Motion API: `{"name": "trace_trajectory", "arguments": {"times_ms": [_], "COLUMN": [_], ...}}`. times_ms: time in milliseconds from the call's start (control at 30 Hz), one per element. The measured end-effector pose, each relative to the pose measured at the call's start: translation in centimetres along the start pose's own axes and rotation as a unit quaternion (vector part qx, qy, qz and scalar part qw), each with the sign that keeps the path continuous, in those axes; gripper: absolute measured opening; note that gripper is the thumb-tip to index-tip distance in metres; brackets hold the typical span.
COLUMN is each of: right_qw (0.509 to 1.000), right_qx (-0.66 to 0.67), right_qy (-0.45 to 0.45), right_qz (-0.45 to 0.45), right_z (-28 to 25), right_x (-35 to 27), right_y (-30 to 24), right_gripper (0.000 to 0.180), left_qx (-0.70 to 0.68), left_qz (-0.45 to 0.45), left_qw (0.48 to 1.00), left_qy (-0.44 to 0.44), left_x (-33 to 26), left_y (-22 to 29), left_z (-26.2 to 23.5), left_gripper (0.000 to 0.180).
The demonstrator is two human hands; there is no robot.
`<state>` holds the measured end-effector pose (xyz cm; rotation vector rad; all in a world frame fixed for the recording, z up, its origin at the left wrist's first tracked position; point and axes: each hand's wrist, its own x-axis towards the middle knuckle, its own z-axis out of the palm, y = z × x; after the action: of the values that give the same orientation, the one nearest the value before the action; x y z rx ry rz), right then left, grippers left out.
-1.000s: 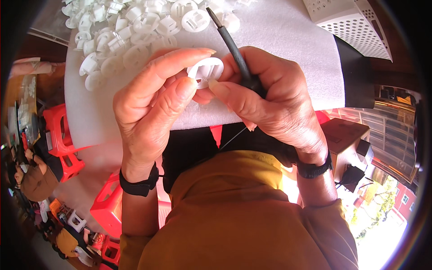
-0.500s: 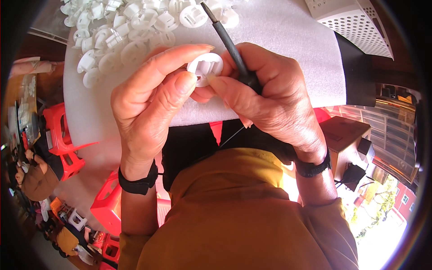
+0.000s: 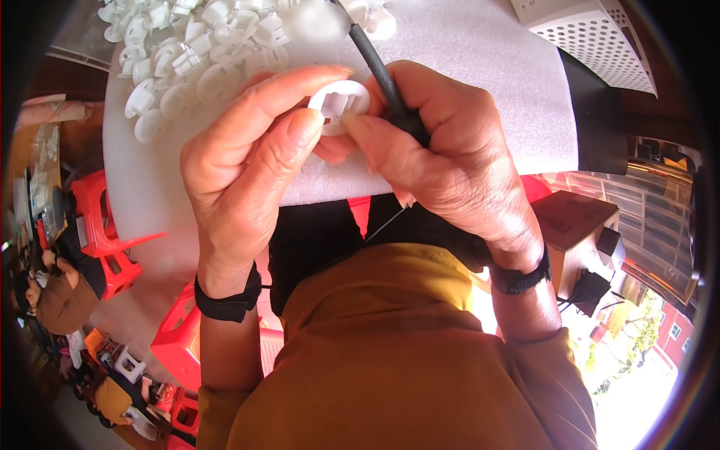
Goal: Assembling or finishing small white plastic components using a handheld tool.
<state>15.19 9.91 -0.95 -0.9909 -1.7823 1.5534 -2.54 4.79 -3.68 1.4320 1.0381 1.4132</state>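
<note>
My left hand (image 3: 247,161) pinches a small round white plastic piece (image 3: 339,105) by its rim, between thumb and fingers. It has raised ribs and recesses on the side that shows. My right hand (image 3: 454,146) is wrapped round a black screwdriver (image 3: 375,67), its shaft slanting up and left over the table. The right thumb tip presses at the white piece's lower right edge. Near the screwdriver's tip is a whitish blur (image 3: 315,22), so the tip itself is hard to make out.
Many similar white plastic pieces (image 3: 176,60) lie heaped at the far left of the foam-covered table (image 3: 480,67). A white perforated box (image 3: 592,37) stands far right. Red stools (image 3: 176,337) and a co-worker (image 3: 67,300) are at left, a brown carton (image 3: 574,217) at right.
Both hands and the white piece have shifted slightly up and left. The piece is tilted a little differently, and the screwdriver tip area has become blurred.
</note>
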Motion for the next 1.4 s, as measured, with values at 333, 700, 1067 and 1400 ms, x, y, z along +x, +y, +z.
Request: {"name": "trace_trajectory", "arguments": {"times_ms": [333, 700, 1067, 1400], "right_qw": [0.982, 0.97, 0.964, 0.964], "right_qx": [-0.112, -0.128, -0.156, -0.158], "right_qy": [0.104, 0.098, 0.098, 0.106], "right_qz": [-0.106, -0.18, -0.193, -0.185], "right_z": [0.6, 0.7, 0.6, 0.7], "right_x": [-0.7, -0.6, -0.6, -0.7], "right_y": [1.4, 1.9, 1.8, 1.8], "right_gripper": [0.01, 0.012, 0.012, 0.011], "left_qx": [0.125, 0.107, 0.087, 0.078], "left_qz": [0.022, -0.036, -0.069, -0.087], "left_qw": [0.992, 0.993, 0.993, 0.993], "left_qy": [-0.008, 0.038, 0.04, 0.014], "left_x": [0.5, 0.1, 0.1, 0.0], "left_y": [0.6, 1.1, 1.1, 1.1], "left_z": [0.8, 2.2, 2.0, 1.8], "left_gripper": [0.032, 0.034, 0.031, 0.031]}}
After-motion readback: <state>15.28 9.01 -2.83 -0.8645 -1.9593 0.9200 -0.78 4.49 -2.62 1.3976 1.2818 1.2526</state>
